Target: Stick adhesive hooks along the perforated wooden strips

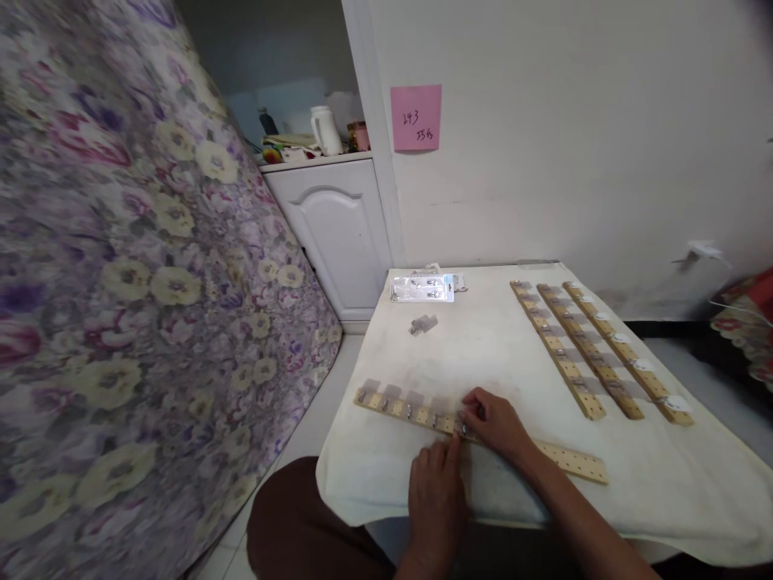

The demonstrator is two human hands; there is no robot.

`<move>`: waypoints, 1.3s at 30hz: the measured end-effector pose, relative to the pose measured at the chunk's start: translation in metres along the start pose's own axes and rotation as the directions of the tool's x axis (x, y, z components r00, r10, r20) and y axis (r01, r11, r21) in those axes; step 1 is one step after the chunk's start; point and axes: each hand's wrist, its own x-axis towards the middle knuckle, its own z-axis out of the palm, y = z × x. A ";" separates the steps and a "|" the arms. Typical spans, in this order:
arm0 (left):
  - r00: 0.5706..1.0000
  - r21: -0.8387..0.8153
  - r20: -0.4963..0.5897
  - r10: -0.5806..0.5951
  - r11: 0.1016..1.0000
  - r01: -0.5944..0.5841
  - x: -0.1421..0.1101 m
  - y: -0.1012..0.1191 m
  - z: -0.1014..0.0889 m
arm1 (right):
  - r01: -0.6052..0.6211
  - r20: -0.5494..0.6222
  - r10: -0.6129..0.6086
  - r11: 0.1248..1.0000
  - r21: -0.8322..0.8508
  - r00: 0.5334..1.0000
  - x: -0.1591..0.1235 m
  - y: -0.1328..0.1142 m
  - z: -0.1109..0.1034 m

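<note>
A long yellowish strip with small holes (576,461), wood-like, lies slantwise across the near part of the table. Several small metal pieces (409,412) are set along its left half, with grey translucent flaps behind them. My right hand (492,420) is closed in a pinch over the strip, at a small shiny metal piece (464,429); its fingertips partly cover it. From the near side, my left hand (438,483) presses its index finger against the strip's edge beside that piece. Its other fingers are curled, and its thumb is hard to see.
Three similar strips (589,346) bearing metal pieces lie at the right. Clear plastic packaging (423,287) rests near the back edge, with a loose metal piece with a grey flap (422,325) before it. A pale cloth (374,459) covers the table; a floral curtain (175,290) hangs left.
</note>
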 end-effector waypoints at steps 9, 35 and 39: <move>1.000 -0.014 0.000 -0.010 1.000 0.010 -0.003 -0.001 0.000 | -0.029 0.013 0.029 0.999 -0.021 1.000 0.001 0.001 0.001; 0.999 0.005 -0.038 -0.002 1.000 0.002 0.000 -0.002 -0.005 | -0.004 -0.155 0.056 0.949 0.317 0.986 -0.005 0.009 -0.023; 0.999 -0.036 -0.039 0.001 0.999 -0.002 -0.001 -0.003 -0.004 | -0.060 -0.262 0.165 0.928 0.369 0.951 -0.002 0.036 -0.046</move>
